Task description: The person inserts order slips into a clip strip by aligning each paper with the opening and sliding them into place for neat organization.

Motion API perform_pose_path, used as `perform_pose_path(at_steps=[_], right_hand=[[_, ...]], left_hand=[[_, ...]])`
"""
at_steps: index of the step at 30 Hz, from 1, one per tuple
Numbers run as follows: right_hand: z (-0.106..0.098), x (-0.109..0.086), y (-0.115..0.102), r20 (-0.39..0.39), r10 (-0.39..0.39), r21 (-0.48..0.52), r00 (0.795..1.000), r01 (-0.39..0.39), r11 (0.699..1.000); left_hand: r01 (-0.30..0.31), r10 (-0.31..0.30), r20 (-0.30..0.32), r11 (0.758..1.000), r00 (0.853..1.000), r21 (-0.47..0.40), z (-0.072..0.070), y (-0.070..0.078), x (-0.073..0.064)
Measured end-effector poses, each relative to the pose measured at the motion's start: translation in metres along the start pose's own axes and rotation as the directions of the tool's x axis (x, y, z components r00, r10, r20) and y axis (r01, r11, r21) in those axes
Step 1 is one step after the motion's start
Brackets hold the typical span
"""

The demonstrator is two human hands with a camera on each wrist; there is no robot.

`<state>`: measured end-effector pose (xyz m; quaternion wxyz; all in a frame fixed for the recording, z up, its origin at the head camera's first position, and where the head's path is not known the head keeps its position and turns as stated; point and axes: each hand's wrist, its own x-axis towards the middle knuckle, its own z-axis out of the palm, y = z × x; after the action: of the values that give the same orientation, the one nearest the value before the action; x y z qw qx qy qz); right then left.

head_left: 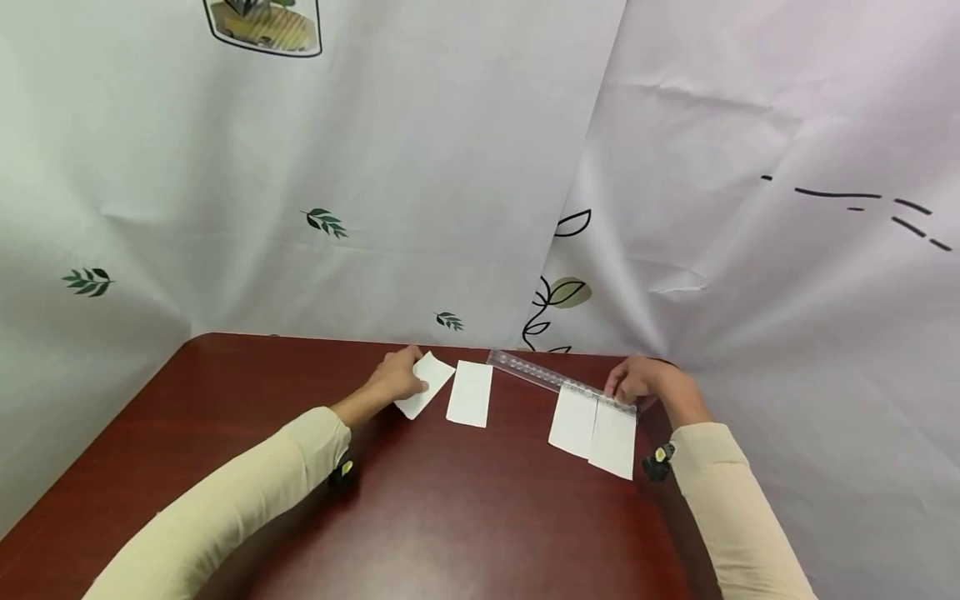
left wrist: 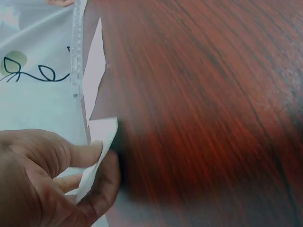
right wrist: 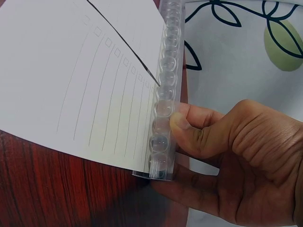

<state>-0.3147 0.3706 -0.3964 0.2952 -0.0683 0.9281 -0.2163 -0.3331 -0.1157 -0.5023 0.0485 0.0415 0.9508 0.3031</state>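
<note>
My left hand (head_left: 396,375) pinches a white paper slip (head_left: 427,392) between thumb and fingers, its sheet slightly bent in the left wrist view. At the right end of a clear plastic ticket rail (head_left: 527,367), my right hand (head_left: 637,380) holds the rail, thumb on its face. A row of round clear beads (right wrist: 167,64) runs along the rail. Two white slips, a left one (head_left: 574,421) and a right one (head_left: 613,440), hang side by side with their top edges at the rail. Faint printed lines and small boxes show on them in the right wrist view.
Another white slip (head_left: 470,394) lies on the dark red table (head_left: 450,517), between my left hand and the rail's left end. Behind the table's back edge hangs a pale cloth (head_left: 420,167) printed with leaves. A dark wrist device (head_left: 658,462) sits by the right sleeve.
</note>
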Motion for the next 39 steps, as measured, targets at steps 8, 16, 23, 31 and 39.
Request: perform_pose_path(at_steps=[8,16,23,31,39], right_hand=[[0.002,-0.001,0.0,-0.031,0.008,-0.026,0.999,-0.009,1.0],[0.0,0.0,0.002,-0.023,0.004,-0.026,1.0,-0.004,1.0],[-0.001,-0.002,0.001,-0.015,-0.001,-0.019,1.0,0.001,1.0],[0.004,-0.002,0.0,-0.022,0.016,-0.019,1.0,-0.016,1.0],[0.001,-0.001,0.0,-0.028,0.016,-0.017,0.999,-0.017,1.0]], left_hand=[[0.007,-0.015,-0.068,0.993,0.998,-0.117,-0.008,0.004,-0.003],[0.062,-0.089,-0.047,0.905,0.995,-0.42,-0.027,0.055,-0.041],[0.09,-0.094,0.016,0.86,0.995,-0.502,-0.022,0.072,-0.051],[0.132,-0.105,0.081,0.813,0.991,-0.567,-0.005,0.08,-0.048],[0.175,-0.11,0.14,0.733,0.984,-0.658,0.001,0.095,-0.042]])
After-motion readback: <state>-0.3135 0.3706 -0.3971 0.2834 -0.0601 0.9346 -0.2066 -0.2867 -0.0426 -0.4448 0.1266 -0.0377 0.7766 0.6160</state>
